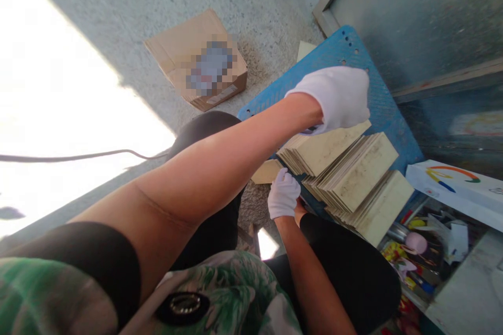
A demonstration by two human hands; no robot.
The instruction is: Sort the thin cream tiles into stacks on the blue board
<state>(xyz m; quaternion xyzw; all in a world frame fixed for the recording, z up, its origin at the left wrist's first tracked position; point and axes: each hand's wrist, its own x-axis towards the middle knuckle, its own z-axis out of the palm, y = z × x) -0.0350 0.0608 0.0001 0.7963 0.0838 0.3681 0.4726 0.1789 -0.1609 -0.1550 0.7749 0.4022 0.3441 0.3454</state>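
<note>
Three fanned stacks of thin cream tiles (pixel 356 170) lie on a blue perforated plastic board (pixel 330 55). My left hand (pixel 338 97), in a white glove, reaches across and lies on the farthest stack with its fingers curled down over the top tiles. My right hand (pixel 283 193), also in a white glove, is closed at the near left edge of the stacks. It appears to grip a single cream tile (pixel 266 171) that sticks out to the left. The fingertips of both hands are hidden.
A cardboard box (pixel 198 60) sits on the concrete floor at the back, and a black cable (pixel 78 157) runs along the left. At the right, a white box lid (pixel 456 186) lies over a bin of small colourful items (pixel 416 251). A framed grey panel (pixel 412 10) stands behind the board.
</note>
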